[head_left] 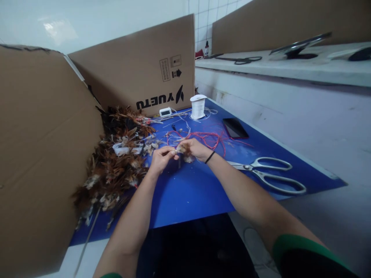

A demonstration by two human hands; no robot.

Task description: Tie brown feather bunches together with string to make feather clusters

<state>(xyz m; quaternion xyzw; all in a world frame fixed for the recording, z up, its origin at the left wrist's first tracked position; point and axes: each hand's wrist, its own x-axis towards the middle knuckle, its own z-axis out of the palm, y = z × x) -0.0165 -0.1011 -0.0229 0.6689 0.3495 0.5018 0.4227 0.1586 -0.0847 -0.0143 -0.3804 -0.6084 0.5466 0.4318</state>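
Both of my hands meet over the middle of the blue table (pixel 185 200). My left hand (pixel 164 157) pinches the pale tip of a small feather bunch, thumb against fingers. My right hand (pixel 196 148) is closed around that feather bunch (pixel 184 150), whose brown and white tufts stick out below the fingers. Red cord (pixel 210 136) lies in loops just beyond my hands. To the left spreads a large heap of brown feathers (pixel 116 166). Large scissors (pixel 269 172) rest partly behind my right forearm.
A white spool (pixel 198 107) of thread and a small white device (pixel 165 112) stand toward the back. A dark phone (pixel 235 127) lies at right. Cardboard panels (pixel 130 65) wall off the left and back. More scissors (pixel 243 60) lie on the white ledge (pixel 290 69).
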